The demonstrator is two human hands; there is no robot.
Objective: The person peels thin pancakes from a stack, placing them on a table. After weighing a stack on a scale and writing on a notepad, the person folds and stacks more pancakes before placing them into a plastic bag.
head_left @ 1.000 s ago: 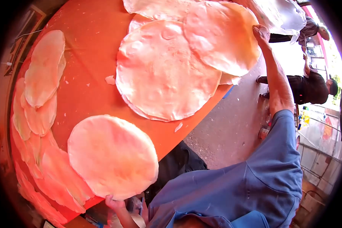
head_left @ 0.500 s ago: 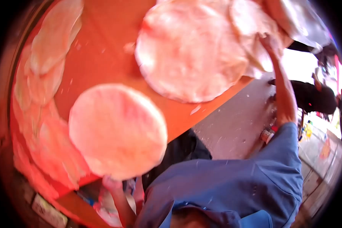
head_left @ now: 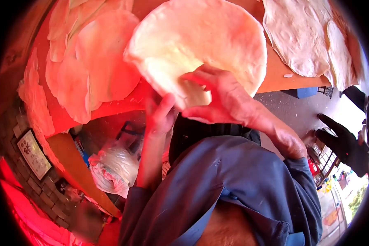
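Note:
A large, thin round sheet of dough [head_left: 205,33] hangs over the near side of the table, its near edge bent up between my hands. My left hand [head_left: 160,115] grips that edge from the left, thumb up against it, the fingers partly hidden. On the right, my right hand [head_left: 229,96] curls around the near part of the same sheet, fingertips on its upper face and thumb below. Overlapping pale dough sheets [head_left: 106,53] lie to the left of it. More sheets [head_left: 297,37] are spread at the right.
The orange table [head_left: 270,84] ends just before my body. Under it stand a plastic bag with white contents [head_left: 115,168] and a blue container [head_left: 305,92]. A framed sign [head_left: 33,155] leans at lower left. A person's dark-clothed legs [head_left: 344,143] are at the right.
My right hand has come from the sheets at the far right to the dough by my left hand. Both now hold its near edge, which is bent. The view has shifted.

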